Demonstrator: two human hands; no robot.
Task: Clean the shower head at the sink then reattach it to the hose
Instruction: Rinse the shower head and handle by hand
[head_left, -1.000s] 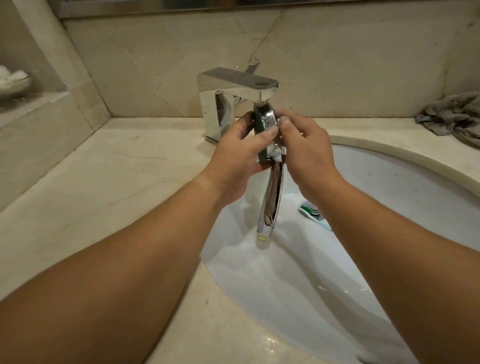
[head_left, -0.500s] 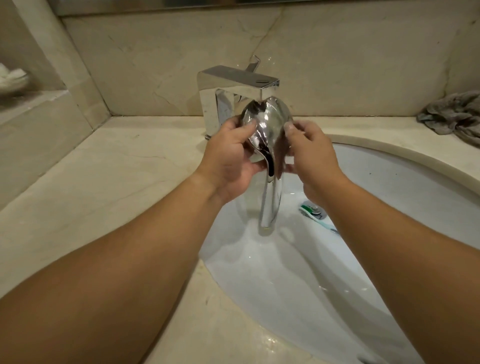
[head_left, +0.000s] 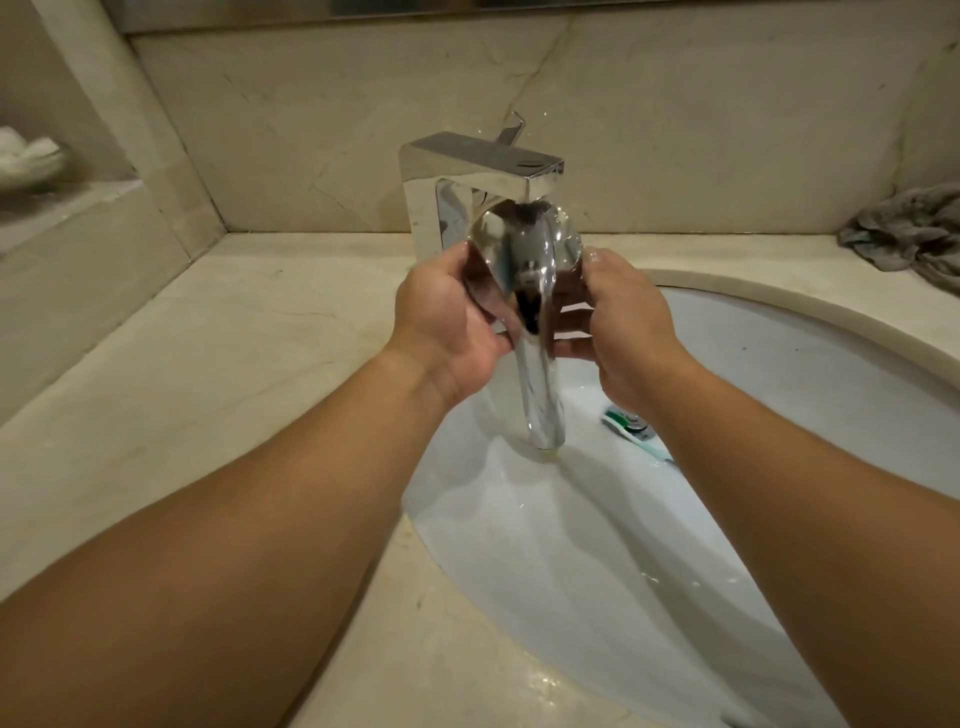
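Note:
A chrome shower head (head_left: 527, 249) hangs upright under the square chrome faucet (head_left: 480, 171), its round head up and its handle pointing down over the white sink (head_left: 779, 395). Its shiny back faces me; the spray face is hidden. My left hand (head_left: 447, 327) grips the head's left side. My right hand (head_left: 623, 327) holds its right side, fingers curled behind. Water runs over the chrome and off the handle's end. No hose is in view.
A green-and-white toothbrush (head_left: 631, 434) lies in the basin near the drain. A crumpled grey cloth (head_left: 914, 228) sits on the beige marble counter (head_left: 218, 364) at the back right. A raised ledge at the left carries something white (head_left: 26, 156).
The shower head has been turned from edge-on to back-facing, and both hands have shifted from pinching its front to holding its sides.

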